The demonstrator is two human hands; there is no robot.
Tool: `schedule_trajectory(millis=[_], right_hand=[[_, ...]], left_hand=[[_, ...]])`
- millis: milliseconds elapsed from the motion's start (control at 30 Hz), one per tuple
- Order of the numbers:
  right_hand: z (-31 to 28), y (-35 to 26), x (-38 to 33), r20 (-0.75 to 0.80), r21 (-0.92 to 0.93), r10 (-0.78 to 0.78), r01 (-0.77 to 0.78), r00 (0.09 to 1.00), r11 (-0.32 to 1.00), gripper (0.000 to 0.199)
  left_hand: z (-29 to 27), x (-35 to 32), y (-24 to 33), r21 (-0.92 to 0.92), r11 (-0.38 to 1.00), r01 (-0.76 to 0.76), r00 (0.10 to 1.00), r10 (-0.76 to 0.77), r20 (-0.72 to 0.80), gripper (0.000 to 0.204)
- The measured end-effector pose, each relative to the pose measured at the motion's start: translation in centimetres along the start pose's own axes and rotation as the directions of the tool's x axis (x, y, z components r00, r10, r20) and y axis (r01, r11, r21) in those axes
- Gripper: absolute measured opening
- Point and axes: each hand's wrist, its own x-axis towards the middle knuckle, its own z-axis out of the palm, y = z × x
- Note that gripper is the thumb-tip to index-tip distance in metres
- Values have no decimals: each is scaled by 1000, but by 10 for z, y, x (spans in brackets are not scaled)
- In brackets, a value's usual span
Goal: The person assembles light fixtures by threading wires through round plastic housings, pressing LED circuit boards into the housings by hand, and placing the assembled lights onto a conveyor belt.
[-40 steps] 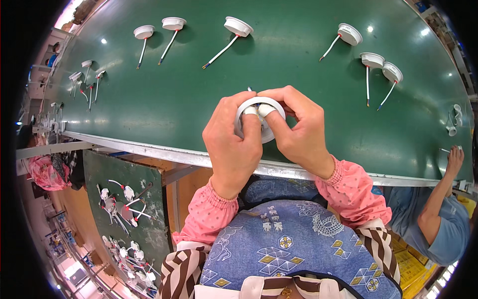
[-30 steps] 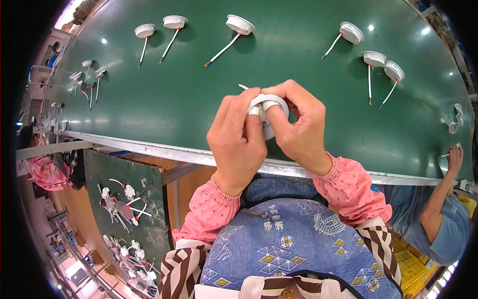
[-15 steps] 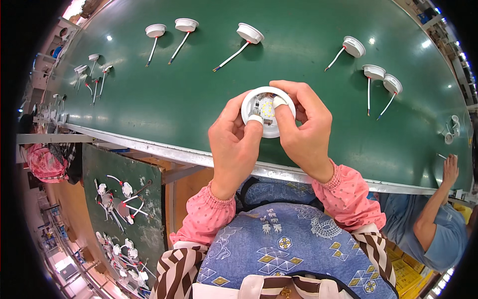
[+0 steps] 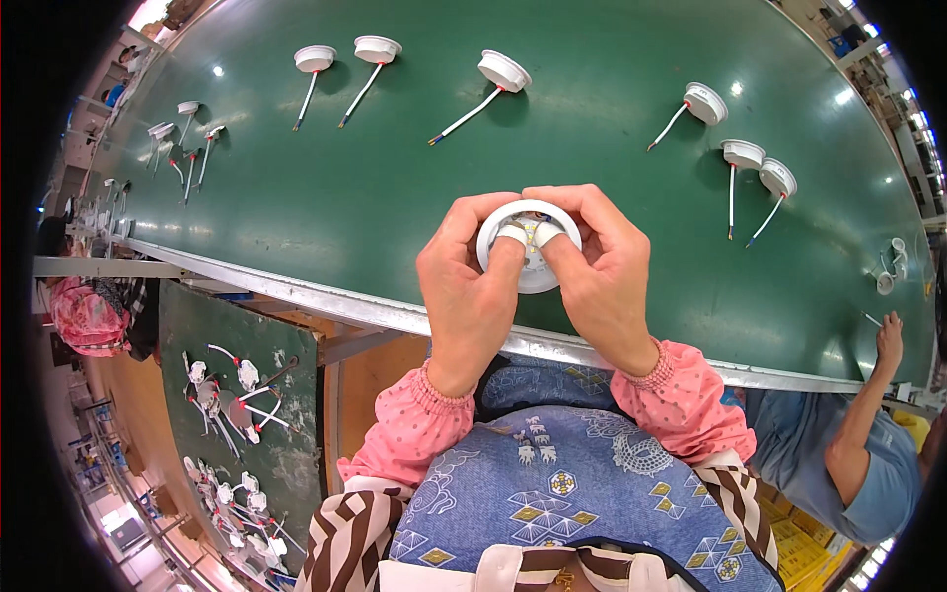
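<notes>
Between my two hands is a round white LED lamp housing [image 4: 533,283], held over the green table near its front edge. My left hand [image 4: 472,271] grips the rim from the left, and my right hand [image 4: 600,266] grips it from the right. Both thumbs, with white covers on their tips, press side by side on the round LED board [image 4: 534,259] inside the housing. Fingers wrap behind the rim, mostly hidden. Part of the board and some wiring show above the thumbs.
Several white lamp housings with cables, such as this one [image 4: 504,71], lie across the green table [image 4: 395,187]. At left, a lower green board [image 4: 296,474] bears small wired parts. A co-worker's arm [image 4: 868,395] reaches in at right, beside small clear rings [image 4: 893,266].
My hands and the lamp housing have moved slightly lower in view. My thumbs have come together over the middle of the LED board. The co-worker's hand has shifted a little.
</notes>
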Motion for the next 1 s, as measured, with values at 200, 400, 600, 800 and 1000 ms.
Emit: schedule_trajectory(millis=[200, 400, 600, 800, 1000], right_hand=[[4, 8, -5, -30, 46, 26, -25, 999, 999, 24], [-8, -7, 11, 11, 165, 104, -105, 994, 981, 24], [-10, -16, 10, 77, 254, 194, -207, 978, 945, 30], [-12, -17, 10, 139, 250, 152, -184, 978, 951, 43], [-28, -11, 21, 281, -225, -153, 220, 947, 949, 63]], left_hand=[[-4, -4, -11, 70, 997, -24, 1000, 23, 6, 22], [-30, 16, 5, -18, 998, -61, 956, 63, 287, 30], [-36, 21, -8, 220, 934, -282, 918, 196, 345, 39], [-27, 22, -15, 260, 873, -413, 891, 329, 313, 39], [-36, 15, 23, -77, 995, -68, 954, 87, 288, 52]])
